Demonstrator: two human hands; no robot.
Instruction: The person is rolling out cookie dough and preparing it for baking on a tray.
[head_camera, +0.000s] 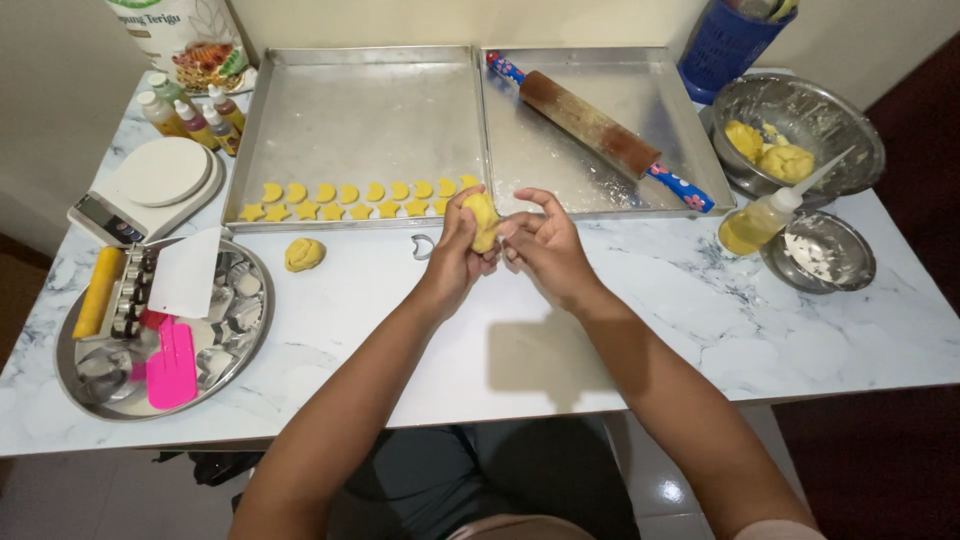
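Figure: kneading a lump of dough between two hands above a marble-patterned table (560, 360). The left hand (455, 250) is closed around a piece of yellow dough (484, 220), gripping it from the left side and from below, just in front of the near edge of the left baking tray (360, 110). The right hand (545, 250) is half open, its fingertips (512, 232) pressing against the dough's right side while the index finger arches above it; it steadies rather than grips.

A second, smaller dough lump (304, 254) lies on the table to the left, well apart from the hands. A small metal cutter (424, 246) rests on the table just beside the left hand. Cut moon and star shapes (355, 200) stand in two rows along the front of the left tray. A rolling pin (600, 130) lies diagonally across the right baking tray (610, 100). A steel bowl (800, 125) holding more dough sits at far right.

Judged as technique: the dough is best worked with even pressure from both palms, folded and turned, so that it becomes smooth and uncracked. Holding it above the table, clear of the filled tray, keeps the cut shapes undisturbed.
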